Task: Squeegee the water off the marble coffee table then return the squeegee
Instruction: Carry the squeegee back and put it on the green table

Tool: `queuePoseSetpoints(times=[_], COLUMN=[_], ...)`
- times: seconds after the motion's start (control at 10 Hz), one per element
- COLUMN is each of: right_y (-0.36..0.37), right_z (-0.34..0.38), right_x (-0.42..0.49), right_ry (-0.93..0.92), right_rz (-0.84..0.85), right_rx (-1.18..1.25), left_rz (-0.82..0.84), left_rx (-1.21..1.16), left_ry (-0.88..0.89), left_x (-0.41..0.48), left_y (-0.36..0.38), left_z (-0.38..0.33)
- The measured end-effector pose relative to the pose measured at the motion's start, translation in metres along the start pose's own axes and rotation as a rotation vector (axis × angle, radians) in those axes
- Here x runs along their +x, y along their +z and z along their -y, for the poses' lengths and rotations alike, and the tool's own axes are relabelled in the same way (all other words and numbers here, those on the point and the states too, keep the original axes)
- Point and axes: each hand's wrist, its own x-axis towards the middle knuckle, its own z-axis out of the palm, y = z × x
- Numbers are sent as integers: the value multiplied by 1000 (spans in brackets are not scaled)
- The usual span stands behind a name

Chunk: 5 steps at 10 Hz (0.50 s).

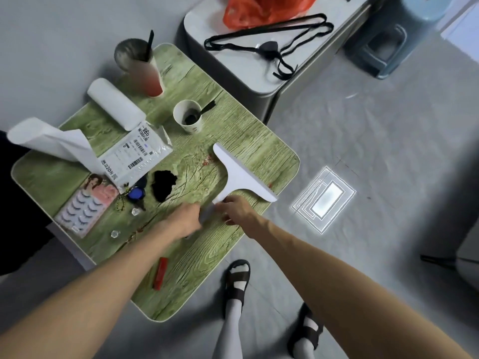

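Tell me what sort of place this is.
Probably a home living space: a low table cluttered with a drink cup, false-eyelash pack and keys, with a plastic stool nearby.

A: Where's bare room?
B: Green wood-grain tabletop (207,275), lower centre; only a red flat stick (160,273) lies there.
A: And centre?
B: Black crumpled cloth (163,186), white paper cup (188,119) and white T-shaped squeegee (241,174) crowd it; left is cluttered.
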Motion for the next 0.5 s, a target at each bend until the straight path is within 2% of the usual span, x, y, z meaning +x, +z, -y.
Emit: queuePoseSetpoints(times=[0.1, 0.2, 0.3, 0.4, 0.5], right_y=[-24, -80, -133, -222, -280], right_z=[12, 37, 55, 71, 72], right_x=[-28, -83, -136, -231, -305], right_ry=[-4, -70, -100, -125, -143], right_rz=[31, 14, -81, -273, -415], right_rx=[-76, -219, -306, -425, -471], left_rz=[29, -10, -46, -93, -145], left_rx=[63, 113, 147, 220, 315], left_ry=[19, 123, 244, 436, 564], left_x=[-18, -48, -76, -131, -178], left_y=[-21, -67, -106, -161, -185], left_z=[-25, -85, -144, -254, -331])
